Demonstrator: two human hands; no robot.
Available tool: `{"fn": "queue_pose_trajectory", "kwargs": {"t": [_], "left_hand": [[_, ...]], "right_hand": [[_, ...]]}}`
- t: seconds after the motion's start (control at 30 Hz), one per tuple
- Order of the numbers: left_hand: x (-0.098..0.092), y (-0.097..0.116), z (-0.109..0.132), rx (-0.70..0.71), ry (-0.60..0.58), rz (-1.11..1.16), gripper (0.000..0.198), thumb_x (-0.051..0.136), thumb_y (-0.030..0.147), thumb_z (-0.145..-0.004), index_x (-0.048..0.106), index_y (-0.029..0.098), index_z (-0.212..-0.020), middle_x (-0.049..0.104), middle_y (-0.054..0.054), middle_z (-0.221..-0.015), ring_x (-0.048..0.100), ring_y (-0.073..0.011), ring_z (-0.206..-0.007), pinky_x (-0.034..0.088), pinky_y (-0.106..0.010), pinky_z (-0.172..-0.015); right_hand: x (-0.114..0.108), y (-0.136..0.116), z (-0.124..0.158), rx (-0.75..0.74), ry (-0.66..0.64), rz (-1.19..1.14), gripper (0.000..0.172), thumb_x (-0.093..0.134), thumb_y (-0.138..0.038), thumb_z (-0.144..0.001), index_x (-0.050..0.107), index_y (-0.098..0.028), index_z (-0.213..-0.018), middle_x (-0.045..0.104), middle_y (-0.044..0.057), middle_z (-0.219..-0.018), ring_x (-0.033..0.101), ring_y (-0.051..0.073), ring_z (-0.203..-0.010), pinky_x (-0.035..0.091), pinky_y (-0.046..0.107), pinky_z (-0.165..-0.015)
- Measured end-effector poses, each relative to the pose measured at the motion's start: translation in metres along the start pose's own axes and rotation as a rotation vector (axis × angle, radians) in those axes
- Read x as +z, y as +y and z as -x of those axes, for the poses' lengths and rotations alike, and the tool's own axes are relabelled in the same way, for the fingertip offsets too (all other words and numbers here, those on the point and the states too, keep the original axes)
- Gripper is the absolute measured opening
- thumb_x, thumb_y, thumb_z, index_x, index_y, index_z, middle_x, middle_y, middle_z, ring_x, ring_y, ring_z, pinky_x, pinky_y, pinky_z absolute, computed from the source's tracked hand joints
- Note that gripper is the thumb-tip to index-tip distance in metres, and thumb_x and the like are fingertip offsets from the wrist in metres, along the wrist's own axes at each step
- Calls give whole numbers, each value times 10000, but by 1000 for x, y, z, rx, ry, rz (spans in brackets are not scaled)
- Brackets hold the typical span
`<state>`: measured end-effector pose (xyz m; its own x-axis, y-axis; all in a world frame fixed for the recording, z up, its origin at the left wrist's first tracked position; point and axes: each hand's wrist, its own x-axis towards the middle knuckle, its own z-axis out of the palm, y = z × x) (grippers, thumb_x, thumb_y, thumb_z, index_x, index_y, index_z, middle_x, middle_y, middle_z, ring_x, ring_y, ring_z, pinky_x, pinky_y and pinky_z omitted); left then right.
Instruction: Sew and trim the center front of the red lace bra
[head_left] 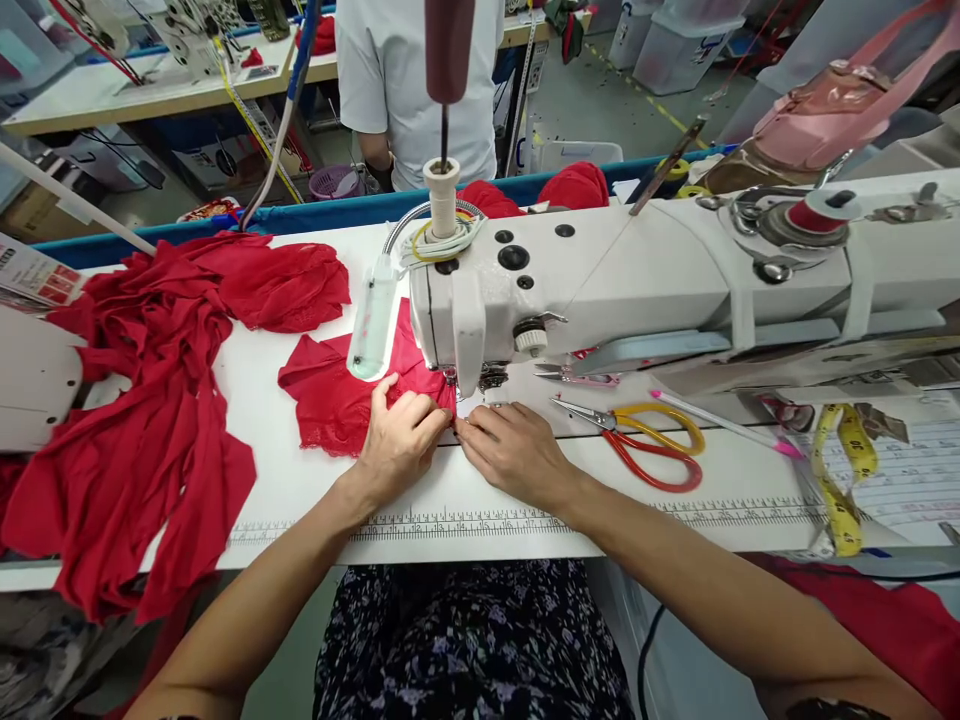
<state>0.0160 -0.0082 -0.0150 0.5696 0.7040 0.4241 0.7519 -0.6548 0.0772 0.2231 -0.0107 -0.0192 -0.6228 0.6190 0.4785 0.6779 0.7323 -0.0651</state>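
Observation:
A piece of red fabric [322,395] with a lacy edge lies on the white sewing machine table, its right end under the needle area of the sewing machine [637,260]. My left hand [401,435] rests on that end, its fingers bent and closed on the cloth just in front of the presser foot. Close beside it, my right hand [514,450] is closed too, thumb and fingertips gathered at the fabric's edge. The two hands' fingertips nearly meet, and they hide the bit of cloth between them.
Scissors [652,440] with orange and yellow handles lie right of my right hand, near thread snips [577,375] and a pink-tipped pen [727,425]. A yellow tape measure [844,475] sits farther right. Red garments [165,400] heap at left. A person [420,90] stands beyond the table.

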Motion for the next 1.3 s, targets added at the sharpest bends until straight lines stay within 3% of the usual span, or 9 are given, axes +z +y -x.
{"fn": "queue_pose_trajectory", "kwargs": {"t": [0.3,0.5,0.67,0.9,1.3], "left_hand": [[0,-4,-1,-81,-32,154,127,483,172,-980,604,208,-971,672,1,-848,601,-165,-822,337,-425,-996],[0,-9,-4,-246,52,231,161,429,240,-1014,560,203,-929,647,-40,-902,574,-189,-876,376,-367,-884],[0,-7,-3,-205,47,183,131,439,202,-998,560,199,-947,645,-30,-871,578,-186,-849,358,-409,-964],[0,-2,-2,-4,-43,27,194,464,79,-911,610,196,-962,663,-18,-841,570,-174,-768,325,-492,-1012],[1,-5,-1,-25,-11,107,118,489,161,-977,599,201,-975,670,1,-833,575,-158,-771,332,-433,-987]], "right_hand": [[-4,2,1,-7,-17,-94,183,520,-193,-979,701,-185,-957,633,16,-764,492,157,-737,345,316,-692],[-2,2,1,-9,6,-79,190,518,-204,-984,705,-173,-969,638,10,-761,473,156,-726,334,322,-678],[-1,1,2,-2,-6,-72,193,509,-202,-987,699,-186,-955,629,11,-760,462,159,-734,308,327,-668],[0,1,2,8,-22,-60,181,513,-196,-979,688,-193,-933,620,14,-764,461,164,-740,308,328,-676],[-3,2,2,-26,-12,-64,200,511,-188,-980,682,-195,-879,607,-3,-716,478,150,-710,325,325,-666]]}}
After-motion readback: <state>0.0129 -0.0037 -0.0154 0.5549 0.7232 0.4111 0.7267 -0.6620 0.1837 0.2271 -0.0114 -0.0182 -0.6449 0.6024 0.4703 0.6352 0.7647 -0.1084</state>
